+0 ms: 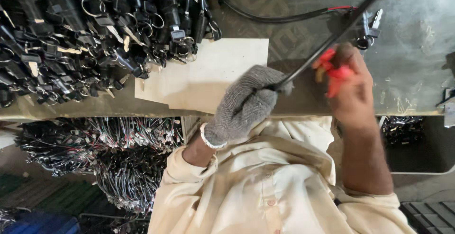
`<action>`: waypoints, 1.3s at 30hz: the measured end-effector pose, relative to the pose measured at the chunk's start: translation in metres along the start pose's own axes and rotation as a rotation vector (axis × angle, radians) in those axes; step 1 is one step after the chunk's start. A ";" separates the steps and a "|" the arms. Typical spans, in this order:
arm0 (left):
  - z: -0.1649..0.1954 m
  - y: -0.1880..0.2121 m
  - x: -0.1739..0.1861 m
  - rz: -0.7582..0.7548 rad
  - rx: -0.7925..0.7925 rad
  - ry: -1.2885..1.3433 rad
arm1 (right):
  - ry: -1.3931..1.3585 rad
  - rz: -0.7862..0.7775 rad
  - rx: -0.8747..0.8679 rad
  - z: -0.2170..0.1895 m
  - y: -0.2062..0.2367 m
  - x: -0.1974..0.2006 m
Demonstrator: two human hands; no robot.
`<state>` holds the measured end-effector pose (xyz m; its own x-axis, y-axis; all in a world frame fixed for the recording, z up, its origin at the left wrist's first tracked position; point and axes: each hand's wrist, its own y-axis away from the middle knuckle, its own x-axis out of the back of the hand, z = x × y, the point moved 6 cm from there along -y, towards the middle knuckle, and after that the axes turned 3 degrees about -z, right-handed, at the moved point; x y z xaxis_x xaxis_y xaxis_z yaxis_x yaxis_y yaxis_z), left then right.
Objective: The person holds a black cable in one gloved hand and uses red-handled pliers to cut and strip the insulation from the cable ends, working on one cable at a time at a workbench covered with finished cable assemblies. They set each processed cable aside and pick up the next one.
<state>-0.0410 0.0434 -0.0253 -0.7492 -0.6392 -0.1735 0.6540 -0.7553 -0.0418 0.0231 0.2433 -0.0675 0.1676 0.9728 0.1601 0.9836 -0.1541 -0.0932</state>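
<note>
Left hand: the left hand (246,103) wears a grey knit glove and is closed in a fist around a black cable (332,40), at the near edge of the bench (417,49).
Right hand: the right hand (348,89) is bare, its fingers curled shut on a red-handled tool (334,73); the tool's working end is hidden by the hand, so its kind cannot be told.
Cable: it runs from the gloved fist up and away toward the far right corner of the bench, crossing just beside the right hand's fingers; whether the tool touches it cannot be told.
Second cable: a black cable with red wire (284,17) curves across the far middle of the bench.
Keys: a small bunch of keys (369,30) lies just past the right hand, close to the taut cable.
Card: a pale sheet of card (208,73) lies on the bench at the near edge, partly under the left hand.
Pile: a heap of black lock parts with keys and rings (85,35) fills the far left of the bench.
Below bench: bundles of wire harness (109,153) hang under the left side.
</note>
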 end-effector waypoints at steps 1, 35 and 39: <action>0.002 0.000 -0.003 -0.023 0.013 0.039 | 0.029 -0.042 0.027 -0.002 0.001 -0.002; 0.013 0.019 -0.024 0.149 -0.148 -0.844 | 0.775 -0.100 0.075 -0.028 -0.004 -0.030; 0.016 0.021 -0.029 0.198 -0.238 -1.175 | 0.807 -0.068 0.075 -0.033 0.008 -0.029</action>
<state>-0.0074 0.0435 -0.0052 -0.1919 -0.5754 0.7950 0.6782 -0.6633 -0.3163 0.0279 0.2082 -0.0407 0.1317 0.5504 0.8244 0.9911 -0.0591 -0.1189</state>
